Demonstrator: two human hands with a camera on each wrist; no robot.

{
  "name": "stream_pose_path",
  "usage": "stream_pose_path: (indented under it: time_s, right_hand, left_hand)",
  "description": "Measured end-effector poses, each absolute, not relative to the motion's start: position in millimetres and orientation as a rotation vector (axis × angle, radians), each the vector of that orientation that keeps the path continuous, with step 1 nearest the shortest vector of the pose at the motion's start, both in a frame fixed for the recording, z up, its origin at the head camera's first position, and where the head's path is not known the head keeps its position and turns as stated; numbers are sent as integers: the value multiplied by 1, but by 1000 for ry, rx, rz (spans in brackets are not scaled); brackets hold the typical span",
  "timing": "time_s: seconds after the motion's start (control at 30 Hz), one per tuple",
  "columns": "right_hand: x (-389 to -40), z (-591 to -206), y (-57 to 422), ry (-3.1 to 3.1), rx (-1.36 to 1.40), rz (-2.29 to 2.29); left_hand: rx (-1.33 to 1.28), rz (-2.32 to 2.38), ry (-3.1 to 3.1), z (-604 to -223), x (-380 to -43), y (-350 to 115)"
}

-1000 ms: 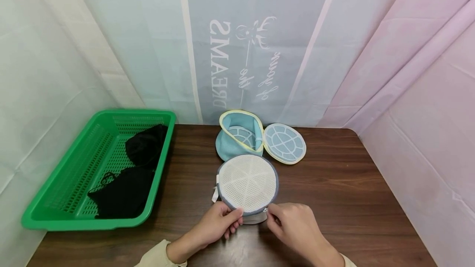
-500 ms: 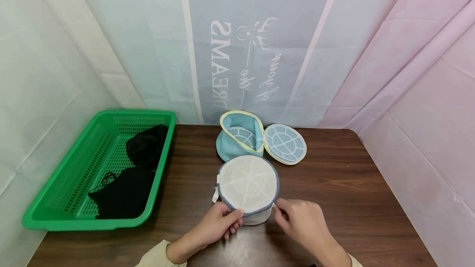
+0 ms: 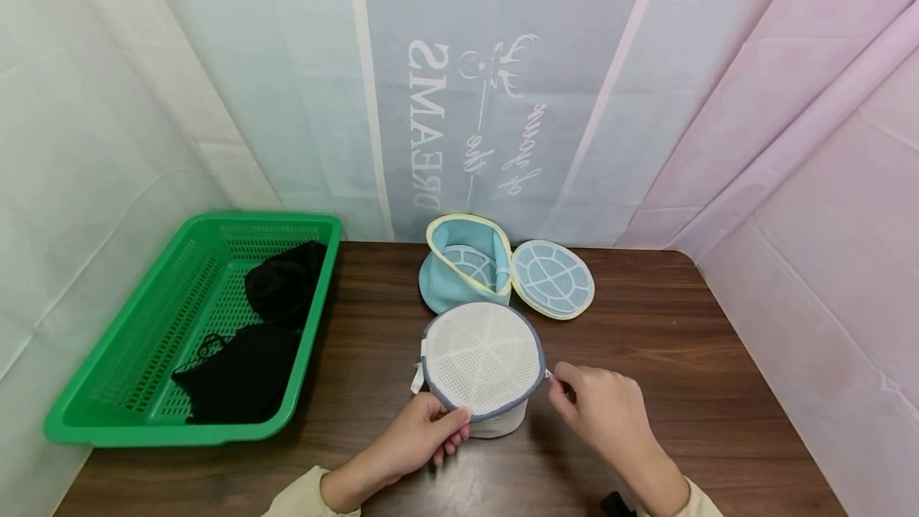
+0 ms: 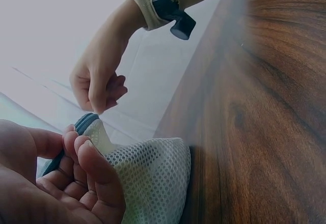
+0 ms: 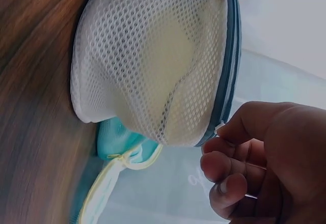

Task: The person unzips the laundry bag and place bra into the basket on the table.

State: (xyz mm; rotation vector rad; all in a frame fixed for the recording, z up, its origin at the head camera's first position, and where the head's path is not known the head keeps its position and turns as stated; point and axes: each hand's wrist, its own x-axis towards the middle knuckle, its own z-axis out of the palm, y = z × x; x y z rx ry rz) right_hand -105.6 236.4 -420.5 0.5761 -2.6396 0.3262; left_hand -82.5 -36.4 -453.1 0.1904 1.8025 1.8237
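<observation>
A round white mesh laundry bag point(image 3: 483, 357) with a blue-grey zipper rim stands on the table, its lid facing up. At the front edge of that rim my left hand point(image 3: 429, 431) pinches the bag between thumb and fingers. My right hand point(image 3: 603, 413) pinches the small zipper pull point(image 3: 548, 374) at the rim's right side. In the right wrist view the zipper pull point(image 5: 219, 127) sits between my thumb and finger, and the mesh wall point(image 5: 147, 61) hangs below the zipper. Something pale yellowish shows through the mesh; I cannot tell what it is.
Behind the white bag stands a blue mesh bag point(image 3: 433, 278) with yellow trim, its round lid point(image 3: 551, 279) folded open to the right. A green plastic basket point(image 3: 108, 365) at the left holds black fabric items point(image 3: 244, 373). Curtains point(image 3: 287, 102) enclose the brown wooden table point(image 3: 689, 389).
My right hand has drawn the zipper pull rightward and back along the rim, from the front to the right side. My left hand keeps its grip at the front.
</observation>
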Motion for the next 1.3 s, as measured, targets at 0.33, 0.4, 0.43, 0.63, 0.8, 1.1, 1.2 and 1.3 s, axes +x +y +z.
stream_pose_path:
  time_s: [0.33,0.4,0.43,0.63,0.8,1.1,1.2,1.3]
  right_hand:
    - [-122,-427,240,-2609,523,343]
    - [-127,-428,242,-2623,510,347]
    - [-129,-429,242,-2632,500,349]
    - [-137,-431,245,-2685,454,348]
    - [-138,-432,245,-2683,457,339]
    - [-136,-432,243,-2661,459,337]
    - [-135,-433,242,-2660,460,333]
    - [-135,-432,241,-2666,461,334]
  left_hand:
    - [188,1823,1811,-454,-81,-37]
    - [189,1822,1817,-455,-81,-37]
    - [189,1822,1818,-455,-81,-36]
    - [189,1825,1822,-456,-80,-33]
    - [182,1829,1817,-456,-81,-33]
    - [179,1835,1803,-456,-82,-34]
    - [176,1834,1802,-456,-82,-34]
    - [165,1833,1804,-455,-82,-33]
